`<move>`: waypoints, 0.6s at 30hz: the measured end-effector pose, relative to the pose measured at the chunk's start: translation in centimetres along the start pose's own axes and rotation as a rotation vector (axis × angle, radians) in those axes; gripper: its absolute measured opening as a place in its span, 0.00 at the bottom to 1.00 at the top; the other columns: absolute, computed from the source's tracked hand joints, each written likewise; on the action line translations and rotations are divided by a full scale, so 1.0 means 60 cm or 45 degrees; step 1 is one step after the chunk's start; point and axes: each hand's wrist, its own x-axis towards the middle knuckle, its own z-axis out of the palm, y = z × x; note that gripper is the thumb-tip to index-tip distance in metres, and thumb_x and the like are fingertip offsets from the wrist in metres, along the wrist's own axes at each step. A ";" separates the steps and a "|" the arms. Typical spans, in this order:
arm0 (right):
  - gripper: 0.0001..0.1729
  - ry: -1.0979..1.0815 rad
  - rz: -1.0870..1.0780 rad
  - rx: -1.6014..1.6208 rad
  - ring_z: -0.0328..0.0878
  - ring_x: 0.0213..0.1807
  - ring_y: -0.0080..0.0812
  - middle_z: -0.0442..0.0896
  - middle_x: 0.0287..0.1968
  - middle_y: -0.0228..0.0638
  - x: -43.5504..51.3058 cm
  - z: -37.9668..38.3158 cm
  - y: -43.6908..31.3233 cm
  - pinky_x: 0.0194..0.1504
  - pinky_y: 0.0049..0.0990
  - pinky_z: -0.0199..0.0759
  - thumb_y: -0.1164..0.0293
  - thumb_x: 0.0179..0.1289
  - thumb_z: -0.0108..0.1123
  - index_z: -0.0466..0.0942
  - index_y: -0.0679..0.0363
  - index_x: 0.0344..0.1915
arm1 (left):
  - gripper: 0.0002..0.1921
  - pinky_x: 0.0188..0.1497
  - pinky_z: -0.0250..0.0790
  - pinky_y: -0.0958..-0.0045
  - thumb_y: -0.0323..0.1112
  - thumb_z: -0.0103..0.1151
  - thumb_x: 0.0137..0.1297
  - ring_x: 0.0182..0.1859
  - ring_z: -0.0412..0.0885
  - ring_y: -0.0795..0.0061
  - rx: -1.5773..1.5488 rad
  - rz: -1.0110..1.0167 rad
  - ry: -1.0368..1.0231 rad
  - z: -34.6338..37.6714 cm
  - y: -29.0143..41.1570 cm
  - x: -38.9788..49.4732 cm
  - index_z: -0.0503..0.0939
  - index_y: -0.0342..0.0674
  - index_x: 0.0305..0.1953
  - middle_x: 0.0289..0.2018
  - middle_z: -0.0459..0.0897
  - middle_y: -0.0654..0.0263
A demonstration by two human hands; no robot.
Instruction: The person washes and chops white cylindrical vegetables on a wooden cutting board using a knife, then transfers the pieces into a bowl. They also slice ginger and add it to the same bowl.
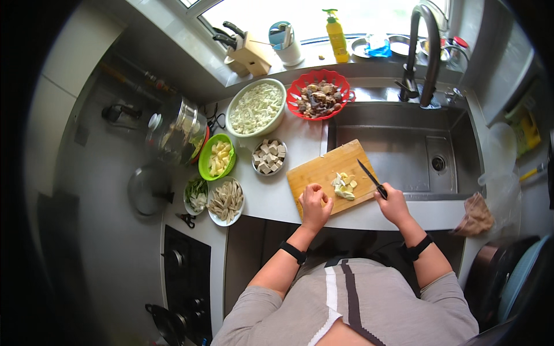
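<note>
My right hand (393,204) grips the black handle of a kitchen knife (368,176), its dark blade pointing up and left over the right edge of a wooden cutting board (314,173). Above the board's lower left part is my left hand (314,205), fingers curled; whether something small is between them cannot be told. Just right of it on the board lies a small pile of pale yellow and white pieces (344,186), which look like garlic. The board sits at an angle on the white counter (264,197), its right side by the sink.
A steel sink (385,142) with a tall faucet (426,56) lies right of the board. Left stand a bowl of tofu cubes (269,156), a green basket (219,156), a plate of sliced food (226,201) and scissors (187,219). Behind are a large bowl (255,108) and red basket (318,95).
</note>
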 end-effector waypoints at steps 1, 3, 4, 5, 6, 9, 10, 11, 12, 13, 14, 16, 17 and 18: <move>0.13 0.028 0.046 -0.072 0.79 0.37 0.61 0.81 0.29 0.56 -0.013 -0.008 0.009 0.35 0.47 0.71 0.67 0.62 0.64 0.74 0.66 0.35 | 0.09 0.58 0.57 0.55 0.32 0.66 0.50 0.53 0.72 0.58 0.016 0.040 0.017 0.002 -0.006 0.000 0.75 0.42 0.23 0.47 0.75 0.58; 0.13 0.141 0.104 -0.065 0.79 0.36 0.60 0.81 0.28 0.55 -0.050 -0.018 0.024 0.35 0.47 0.71 0.67 0.62 0.63 0.73 0.66 0.35 | 0.09 0.58 0.57 0.55 0.32 0.67 0.48 0.57 0.71 0.58 0.062 0.058 -0.001 0.000 -0.016 0.002 0.75 0.42 0.21 0.52 0.75 0.59; 0.13 0.171 0.158 -0.064 0.79 0.37 0.60 0.81 0.29 0.55 -0.074 -0.025 0.030 0.36 0.48 0.71 0.67 0.62 0.63 0.73 0.66 0.35 | 0.09 0.58 0.58 0.55 0.32 0.67 0.47 0.58 0.71 0.58 0.082 0.075 -0.010 -0.005 -0.020 0.002 0.75 0.42 0.20 0.55 0.75 0.60; 0.13 0.204 0.224 -0.064 0.79 0.37 0.60 0.81 0.29 0.55 -0.100 -0.028 0.036 0.36 0.48 0.71 0.67 0.62 0.63 0.73 0.66 0.36 | 0.07 0.60 0.56 0.55 0.32 0.67 0.48 0.59 0.70 0.58 0.098 0.091 -0.028 -0.010 -0.024 0.002 0.77 0.43 0.25 0.58 0.72 0.58; 0.13 0.270 0.263 -0.077 0.79 0.38 0.60 0.82 0.31 0.55 -0.129 -0.026 0.041 0.37 0.49 0.71 0.67 0.62 0.63 0.73 0.65 0.37 | 0.07 0.61 0.54 0.55 0.33 0.67 0.49 0.60 0.69 0.57 0.106 0.115 -0.060 -0.017 -0.028 0.004 0.80 0.43 0.29 0.61 0.70 0.57; 0.16 0.450 0.487 -0.199 0.80 0.42 0.59 0.83 0.36 0.54 -0.224 -0.001 0.062 0.42 0.50 0.74 0.63 0.61 0.64 0.75 0.64 0.41 | 0.22 0.64 0.52 0.55 0.32 0.66 0.51 0.64 0.66 0.56 -0.011 0.210 -0.169 -0.024 -0.029 0.006 0.82 0.47 0.52 0.70 0.59 0.55; 0.18 0.540 0.550 -0.210 0.80 0.44 0.58 0.84 0.38 0.54 -0.256 0.016 0.066 0.44 0.49 0.75 0.61 0.60 0.63 0.76 0.62 0.44 | 0.28 0.64 0.51 0.54 0.31 0.65 0.52 0.64 0.65 0.56 -0.061 0.276 -0.218 -0.026 -0.029 0.004 0.77 0.48 0.58 0.71 0.58 0.55; 0.19 0.532 0.674 -0.193 0.81 0.45 0.57 0.84 0.40 0.52 -0.289 0.033 0.069 0.45 0.49 0.76 0.61 0.60 0.63 0.77 0.61 0.46 | 0.33 0.65 0.51 0.54 0.31 0.65 0.52 0.64 0.65 0.56 -0.114 0.345 -0.268 -0.027 -0.027 0.004 0.73 0.48 0.64 0.71 0.57 0.55; 0.19 0.627 0.704 -0.190 0.81 0.45 0.55 0.84 0.41 0.51 -0.325 0.057 0.069 0.46 0.47 0.76 0.61 0.60 0.64 0.77 0.59 0.47 | 0.32 0.65 0.51 0.53 0.30 0.65 0.53 0.64 0.65 0.56 -0.178 0.417 -0.302 -0.024 -0.023 -0.001 0.74 0.46 0.63 0.70 0.58 0.54; 0.18 0.691 0.715 -0.180 0.82 0.46 0.54 0.84 0.42 0.52 -0.359 0.079 0.065 0.46 0.45 0.77 0.63 0.58 0.65 0.78 0.62 0.45 | 0.30 0.65 0.51 0.53 0.29 0.64 0.55 0.63 0.65 0.56 -0.248 0.461 -0.342 -0.023 -0.019 -0.010 0.74 0.44 0.62 0.69 0.58 0.54; 0.18 0.720 0.770 -0.182 0.81 0.46 0.54 0.84 0.41 0.52 -0.390 0.101 0.059 0.45 0.44 0.77 0.63 0.58 0.66 0.78 0.62 0.44 | 0.28 0.65 0.51 0.53 0.28 0.63 0.56 0.63 0.66 0.56 -0.281 0.505 -0.392 -0.016 -0.013 -0.021 0.74 0.43 0.61 0.68 0.59 0.54; 0.15 0.775 0.686 -0.210 0.80 0.44 0.53 0.83 0.39 0.46 -0.455 0.139 0.039 0.43 0.43 0.76 0.64 0.57 0.66 0.78 0.61 0.41 | 0.24 0.65 0.53 0.54 0.27 0.61 0.59 0.63 0.66 0.57 -0.367 0.581 -0.498 -0.006 0.000 -0.053 0.75 0.41 0.59 0.67 0.60 0.55; 0.13 0.764 0.752 -0.233 0.80 0.43 0.52 0.82 0.39 0.44 -0.481 0.153 0.025 0.41 0.44 0.76 0.64 0.57 0.66 0.78 0.59 0.38 | 0.24 0.65 0.53 0.54 0.27 0.62 0.59 0.62 0.67 0.57 -0.389 0.646 -0.576 -0.001 0.011 -0.065 0.74 0.42 0.59 0.67 0.60 0.54; 0.13 0.760 0.809 -0.236 0.80 0.43 0.51 0.82 0.39 0.43 -0.508 0.160 0.014 0.41 0.44 0.75 0.64 0.56 0.67 0.77 0.58 0.39 | 0.24 0.65 0.53 0.54 0.27 0.62 0.59 0.62 0.67 0.57 -0.450 0.635 -0.637 0.006 0.025 -0.083 0.74 0.42 0.59 0.66 0.60 0.54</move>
